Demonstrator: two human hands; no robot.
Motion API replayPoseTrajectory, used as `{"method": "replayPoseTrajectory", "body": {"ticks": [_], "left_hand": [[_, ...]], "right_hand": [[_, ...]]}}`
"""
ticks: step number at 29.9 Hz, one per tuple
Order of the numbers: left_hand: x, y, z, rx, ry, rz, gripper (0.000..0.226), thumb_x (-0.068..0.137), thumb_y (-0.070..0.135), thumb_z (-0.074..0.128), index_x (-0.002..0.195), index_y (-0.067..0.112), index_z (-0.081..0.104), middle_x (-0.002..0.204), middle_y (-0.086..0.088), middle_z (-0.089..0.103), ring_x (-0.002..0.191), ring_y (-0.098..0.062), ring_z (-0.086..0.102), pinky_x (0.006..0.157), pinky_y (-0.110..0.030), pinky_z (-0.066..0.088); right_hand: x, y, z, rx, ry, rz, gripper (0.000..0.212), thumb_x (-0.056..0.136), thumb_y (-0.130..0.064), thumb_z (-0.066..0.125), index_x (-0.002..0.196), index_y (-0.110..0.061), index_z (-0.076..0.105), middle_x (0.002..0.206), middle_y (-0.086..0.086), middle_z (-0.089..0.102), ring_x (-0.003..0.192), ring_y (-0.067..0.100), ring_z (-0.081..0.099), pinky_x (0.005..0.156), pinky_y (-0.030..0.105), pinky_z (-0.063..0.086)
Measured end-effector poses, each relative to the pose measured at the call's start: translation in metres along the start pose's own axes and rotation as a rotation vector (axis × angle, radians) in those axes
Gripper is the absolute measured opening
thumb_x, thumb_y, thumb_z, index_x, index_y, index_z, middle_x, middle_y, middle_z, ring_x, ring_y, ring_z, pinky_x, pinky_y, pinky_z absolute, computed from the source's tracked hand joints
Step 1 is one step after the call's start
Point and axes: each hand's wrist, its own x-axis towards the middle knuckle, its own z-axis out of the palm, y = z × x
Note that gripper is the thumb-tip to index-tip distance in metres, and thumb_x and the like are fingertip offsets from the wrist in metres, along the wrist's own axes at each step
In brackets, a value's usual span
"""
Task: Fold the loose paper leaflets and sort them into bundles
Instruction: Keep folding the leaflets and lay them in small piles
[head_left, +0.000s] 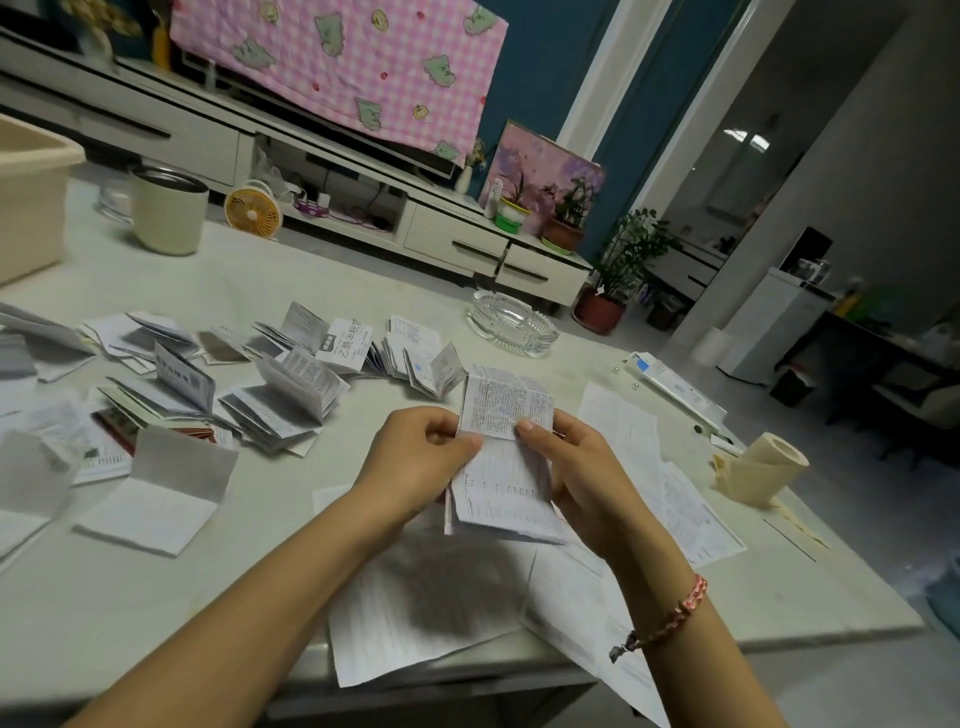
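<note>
I hold a white printed leaflet (506, 452) above the table, its top part bent back toward me. My left hand (415, 462) pinches its left edge and my right hand (576, 467) pinches its right edge, thumb on the fold. Several folded leaflets (280, 395) lie spread over the left half of the pale table (130, 597), some standing half open. Flat unfolded sheets (415, 608) lie under and to the right of my hands, some hanging over the front edge.
A glass ashtray (511, 322) sits beyond my hands. At the right edge lie a roll of tissue paper (763, 467) and a flat white box (675, 389). A cream cup (169, 213) and beige tub (31, 202) stand far left.
</note>
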Motion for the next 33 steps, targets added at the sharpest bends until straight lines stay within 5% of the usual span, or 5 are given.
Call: {"method": "replayPoseTrajectory", "body": {"ticks": [8, 15, 24, 30, 33], "left_hand": [[0.004, -0.005, -0.001, 0.037, 0.0, -0.011, 0.027, 0.09, 0.017, 0.059, 0.084, -0.01, 0.058, 0.092, -0.032, 0.063, 0.073, -0.025, 0.058, 0.069, -0.042, 0.05], [0.002, 0.001, 0.0, -0.226, -0.075, -0.156, 0.021, 0.093, 0.0, 0.043, 0.087, -0.001, 0.063, 0.08, -0.02, 0.064, 0.057, -0.026, 0.064, 0.048, -0.029, 0.055], [-0.001, 0.002, 0.006, -0.381, -0.137, -0.272, 0.02, 0.098, 0.012, 0.045, 0.097, -0.001, 0.06, 0.085, -0.015, 0.068, 0.062, -0.022, 0.066, 0.048, -0.026, 0.055], [-0.006, 0.005, 0.009, -0.42, -0.186, -0.378, 0.013, 0.092, -0.003, 0.05, 0.082, -0.004, 0.059, 0.073, -0.017, 0.064, 0.057, -0.021, 0.065, 0.045, -0.027, 0.055], [-0.005, 0.006, 0.007, -0.465, -0.183, -0.387, 0.019, 0.093, -0.002, 0.043, 0.088, -0.005, 0.061, 0.075, -0.021, 0.065, 0.055, -0.025, 0.066, 0.043, -0.025, 0.053]], "right_hand": [[-0.005, -0.001, -0.004, -0.023, -0.118, -0.016, 0.031, 0.092, -0.004, 0.052, 0.104, -0.033, 0.056, 0.1, -0.009, 0.07, 0.093, 0.015, 0.069, 0.069, 0.022, 0.055], [-0.008, -0.004, -0.003, 0.025, -0.023, -0.048, 0.031, 0.09, 0.009, 0.043, 0.087, -0.013, 0.064, 0.077, -0.002, 0.07, 0.066, 0.013, 0.067, 0.055, 0.021, 0.055], [-0.004, 0.005, -0.001, -0.033, 0.16, -0.142, 0.016, 0.093, -0.024, 0.051, 0.089, -0.016, 0.064, 0.086, 0.002, 0.07, 0.08, 0.017, 0.068, 0.066, 0.025, 0.057], [-0.003, 0.003, -0.003, 0.04, 0.176, -0.185, 0.026, 0.092, -0.002, 0.048, 0.094, -0.024, 0.063, 0.092, -0.005, 0.07, 0.092, 0.015, 0.066, 0.082, 0.034, 0.056], [-0.003, 0.001, -0.006, -0.006, 0.127, -0.191, 0.034, 0.084, 0.013, 0.045, 0.083, -0.013, 0.067, 0.09, -0.006, 0.072, 0.089, 0.007, 0.065, 0.08, 0.028, 0.054]]}}
